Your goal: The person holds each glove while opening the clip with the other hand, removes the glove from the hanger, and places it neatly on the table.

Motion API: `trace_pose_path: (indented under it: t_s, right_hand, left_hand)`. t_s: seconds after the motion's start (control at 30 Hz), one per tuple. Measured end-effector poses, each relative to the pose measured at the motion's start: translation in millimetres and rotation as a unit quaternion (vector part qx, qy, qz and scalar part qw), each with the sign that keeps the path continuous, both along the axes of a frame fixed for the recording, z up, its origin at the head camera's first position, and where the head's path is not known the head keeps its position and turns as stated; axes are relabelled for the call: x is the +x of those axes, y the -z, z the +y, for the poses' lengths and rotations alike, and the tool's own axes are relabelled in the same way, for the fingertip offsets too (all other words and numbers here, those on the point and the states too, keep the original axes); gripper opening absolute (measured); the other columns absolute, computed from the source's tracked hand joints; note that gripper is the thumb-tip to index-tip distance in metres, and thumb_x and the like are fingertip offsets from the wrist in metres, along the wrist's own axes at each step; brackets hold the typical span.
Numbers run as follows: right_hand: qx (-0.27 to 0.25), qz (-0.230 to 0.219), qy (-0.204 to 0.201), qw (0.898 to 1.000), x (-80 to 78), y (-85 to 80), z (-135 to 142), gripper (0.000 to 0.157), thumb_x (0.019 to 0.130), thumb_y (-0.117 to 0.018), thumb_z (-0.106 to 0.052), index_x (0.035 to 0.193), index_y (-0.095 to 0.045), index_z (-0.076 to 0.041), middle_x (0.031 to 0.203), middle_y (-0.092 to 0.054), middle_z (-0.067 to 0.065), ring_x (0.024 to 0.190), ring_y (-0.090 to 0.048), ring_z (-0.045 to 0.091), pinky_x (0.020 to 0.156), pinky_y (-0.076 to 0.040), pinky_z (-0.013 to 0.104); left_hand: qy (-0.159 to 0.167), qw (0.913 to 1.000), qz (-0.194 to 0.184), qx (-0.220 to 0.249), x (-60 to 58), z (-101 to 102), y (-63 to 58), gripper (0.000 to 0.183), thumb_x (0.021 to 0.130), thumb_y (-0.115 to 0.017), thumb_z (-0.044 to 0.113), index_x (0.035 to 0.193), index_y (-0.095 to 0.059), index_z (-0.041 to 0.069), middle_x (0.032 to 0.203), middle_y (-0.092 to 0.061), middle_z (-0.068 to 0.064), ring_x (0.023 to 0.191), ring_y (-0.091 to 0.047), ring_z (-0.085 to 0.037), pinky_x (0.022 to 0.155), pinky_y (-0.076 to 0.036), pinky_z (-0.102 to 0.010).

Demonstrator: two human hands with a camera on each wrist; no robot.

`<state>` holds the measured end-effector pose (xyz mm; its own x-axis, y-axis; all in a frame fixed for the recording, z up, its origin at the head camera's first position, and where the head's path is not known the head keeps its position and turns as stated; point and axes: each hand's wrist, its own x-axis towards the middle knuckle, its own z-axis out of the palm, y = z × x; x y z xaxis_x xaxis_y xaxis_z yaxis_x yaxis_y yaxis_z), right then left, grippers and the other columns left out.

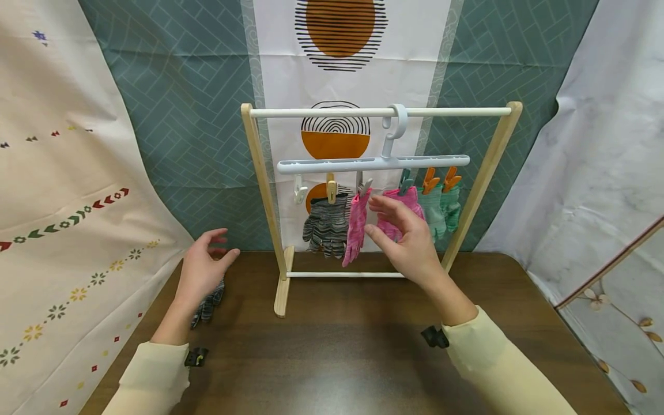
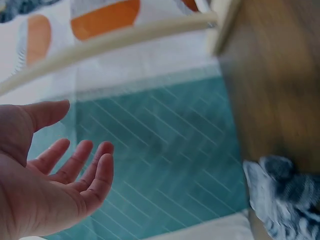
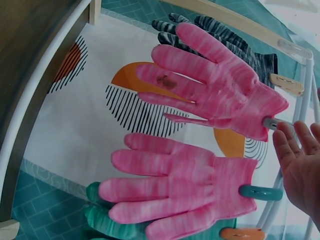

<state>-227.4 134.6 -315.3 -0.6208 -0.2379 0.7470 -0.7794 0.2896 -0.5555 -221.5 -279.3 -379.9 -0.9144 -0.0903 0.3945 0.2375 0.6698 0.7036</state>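
Note:
My right hand (image 1: 410, 248) is raised before the rack with fingers loosely bent and nothing in them. Beside its fingertips hangs a pink glove (image 1: 357, 227), held by a grey clothespin (image 3: 271, 123). A second pink glove (image 3: 175, 185) hangs from a teal clothespin (image 3: 260, 193), partly behind that hand in the head view. Left of them a black-and-grey glove (image 1: 327, 225) hangs from a cream clothespin (image 1: 331, 189). My left hand (image 1: 199, 271) hovers at the left with relaxed, spread fingers, holding nothing. Below it, partly hidden, another black-and-grey glove (image 1: 208, 304) lies on the table.
A white hanger (image 1: 363, 165) hooks over the top bar of a wooden rack (image 1: 266, 184). Green gloves (image 1: 430, 207) hang at its right from orange clothespins (image 1: 430, 181). A white clothespin (image 1: 300, 190) hangs at its left end. The rack stands on the brown table (image 1: 321, 357).

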Motion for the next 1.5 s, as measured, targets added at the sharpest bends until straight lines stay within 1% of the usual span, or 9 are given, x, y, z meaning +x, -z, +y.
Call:
trace_pose_path:
  t_s: [0.13,0.3,0.5,0.67,0.87,1.13,1.23,1.37,1.5]
  right_hand:
    - [0.002,-0.001,-0.005,1.0,-3.4,-5.1,-3.3,0.054,0.094,-0.08,-0.001,0.144,-0.06,0.0,0.138,-0.068,0.016,0.128,-0.066,0.028,0.107,-0.052,0.041]
    - [0.001,-0.005,-0.026,1.0,-6.7,-11.3,-9.5,0.056,0.095,-0.08,-0.002,0.146,-0.059,0.0,0.143,-0.065,0.014,0.132,-0.063,0.027,0.11,-0.049,0.04]
    - [0.003,-0.015,-0.039,0.999,-7.2,-17.7,-16.6,0.055,0.096,-0.078,-0.003,0.147,-0.057,0.002,0.146,-0.062,0.014,0.135,-0.061,0.026,0.112,-0.047,0.038]
    - [0.005,-0.016,-0.043,0.999,-8.9,-22.8,-22.9,0.055,0.098,-0.077,-0.005,0.148,-0.057,0.001,0.147,-0.062,0.013,0.136,-0.06,0.025,0.112,-0.046,0.036]
    - [0.027,-0.016,-0.03,0.999,-11.5,-28.2,-29.2,0.054,0.099,-0.077,-0.01,0.147,-0.058,0.001,0.148,-0.061,0.015,0.137,-0.059,0.026,0.112,-0.046,0.037]
    - [0.072,-0.016,0.006,0.997,-14.5,-35.5,-34.8,0.055,0.101,-0.076,-0.017,0.149,-0.057,0.0,0.151,-0.059,0.013,0.138,-0.058,0.026,0.113,-0.046,0.04]
    - [0.09,-0.014,0.02,0.996,-14.7,-37.6,-37.5,0.056,0.101,-0.076,-0.019,0.15,-0.056,-0.001,0.152,-0.058,0.012,0.14,-0.057,0.026,0.112,-0.047,0.041]
    - [0.107,-0.012,0.035,0.994,-14.1,-40.7,-40.9,0.058,0.101,-0.076,-0.022,0.152,-0.055,-0.002,0.154,-0.057,0.011,0.141,-0.056,0.026,0.112,-0.047,0.043]
    - [0.114,-0.02,0.041,0.992,-15.1,-42.9,-43.2,0.058,0.102,-0.074,-0.024,0.153,-0.054,-0.003,0.154,-0.056,0.012,0.141,-0.055,0.027,0.112,-0.047,0.044]
  left_hand:
    - [0.017,0.9995,0.023,0.012,2.4,16.3,-5.9,0.054,0.103,-0.074,0.018,0.151,-0.054,0.005,0.138,-0.062,-0.023,0.116,-0.066,-0.041,0.093,-0.054,-0.056]
    - [0.037,0.9983,0.035,0.029,3.3,35.8,-10.5,0.051,0.101,-0.076,0.017,0.148,-0.057,0.007,0.136,-0.065,-0.019,0.114,-0.068,-0.036,0.093,-0.055,-0.054]
    - [0.064,0.996,0.035,0.051,3.5,56.8,-13.5,0.05,0.1,-0.077,0.017,0.146,-0.059,0.009,0.133,-0.067,-0.014,0.114,-0.068,-0.033,0.093,-0.055,-0.054]
    - [0.088,0.9932,0.03,0.07,2.3,72.9,-16.8,0.051,0.099,-0.078,0.014,0.146,-0.058,0.008,0.137,-0.066,-0.014,0.116,-0.067,-0.032,0.094,-0.054,-0.054]
    - [0.12,0.9873,0.029,0.101,1.7,91.3,-21.1,0.053,0.099,-0.078,0.012,0.147,-0.057,0.008,0.137,-0.066,-0.013,0.118,-0.067,-0.031,0.096,-0.054,-0.054]
    - [0.155,0.9774,0.028,0.142,-8.6,113.8,-26.8,0.058,0.098,-0.078,0.011,0.151,-0.053,0.009,0.143,-0.062,-0.01,0.126,-0.063,-0.034,0.106,-0.05,-0.054]
    - [0.173,0.9719,0.031,0.157,-14.9,120.7,-28.4,0.06,0.098,-0.078,0.009,0.152,-0.051,0.006,0.146,-0.059,-0.013,0.129,-0.061,-0.038,0.109,-0.048,-0.056]
    - [0.193,0.9676,0.036,0.159,-23.2,129.1,-29.7,0.064,0.099,-0.078,0.012,0.155,-0.048,0.005,0.151,-0.056,-0.015,0.134,-0.058,-0.038,0.112,-0.045,-0.056]
    - [0.207,0.9655,0.039,0.153,-31.4,135.6,-30.8,0.066,0.1,-0.077,0.015,0.158,-0.046,0.008,0.153,-0.055,-0.014,0.138,-0.055,-0.035,0.115,-0.043,-0.054]
